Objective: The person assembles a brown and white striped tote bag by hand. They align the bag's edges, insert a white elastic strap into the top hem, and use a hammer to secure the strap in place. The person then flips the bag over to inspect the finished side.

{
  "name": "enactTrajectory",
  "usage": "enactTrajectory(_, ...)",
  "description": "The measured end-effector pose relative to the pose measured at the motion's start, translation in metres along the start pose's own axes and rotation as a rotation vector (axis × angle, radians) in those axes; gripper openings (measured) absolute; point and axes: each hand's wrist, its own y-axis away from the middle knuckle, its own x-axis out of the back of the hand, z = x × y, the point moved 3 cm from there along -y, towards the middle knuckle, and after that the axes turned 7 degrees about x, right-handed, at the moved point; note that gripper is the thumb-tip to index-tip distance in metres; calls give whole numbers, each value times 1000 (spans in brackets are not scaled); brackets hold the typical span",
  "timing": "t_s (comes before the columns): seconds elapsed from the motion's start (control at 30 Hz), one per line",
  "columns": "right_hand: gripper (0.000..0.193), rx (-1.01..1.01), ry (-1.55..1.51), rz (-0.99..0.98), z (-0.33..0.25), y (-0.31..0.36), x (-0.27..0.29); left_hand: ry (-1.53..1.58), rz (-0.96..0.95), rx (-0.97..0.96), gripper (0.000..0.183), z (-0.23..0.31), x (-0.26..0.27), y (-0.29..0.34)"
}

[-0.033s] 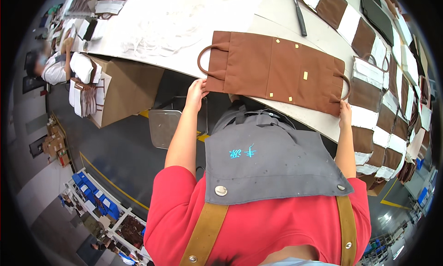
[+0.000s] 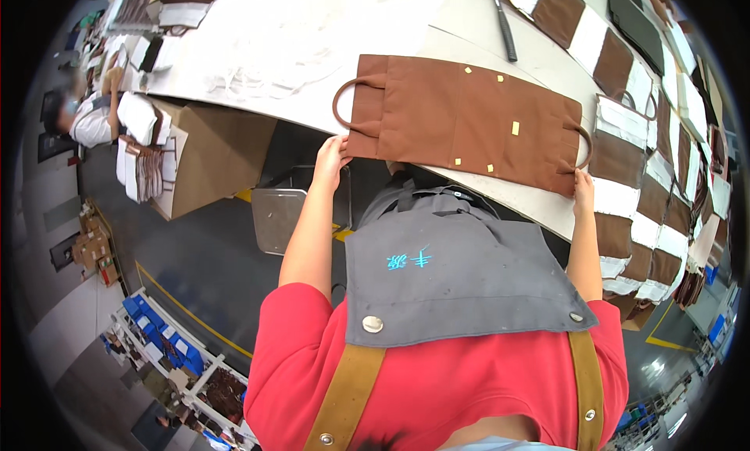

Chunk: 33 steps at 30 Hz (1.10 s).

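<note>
A flat brown bag body (image 2: 461,119) lies spread across the near edge of the table. A curved brown handle (image 2: 341,105) loops out at its left end and another handle (image 2: 587,144) at its right end. Several small yellow squares dot its face. My left hand (image 2: 333,155) pinches the near left corner, fingers closed on the edge. At the near right corner my right hand (image 2: 583,187) is closed on the other end, just below the handle. The fingertips beneath the material are hidden.
The white table (image 2: 312,29) carries pale, tangled strips at the left. A hammer (image 2: 503,29) lies beyond the bag body. Rows of brown and white pieces (image 2: 625,162) cover the right side. A stool (image 2: 279,216) and a large carton (image 2: 215,150) stand left; a person sits farther off.
</note>
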Motion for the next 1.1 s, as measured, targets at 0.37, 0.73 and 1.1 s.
enactTrajectory(0.37,36,-184,-266,67,-4,-15,4,-130,140,-112,38,31,-10,-19)
enactTrajectory(0.73,18,-136,-100,30,-38,-12,11,-296,155,-124,33,45,6,-74)
enactTrajectory(1.1,14,112,-125,105,-128,41,2,-1032,141,-280,26,104,11,-81)
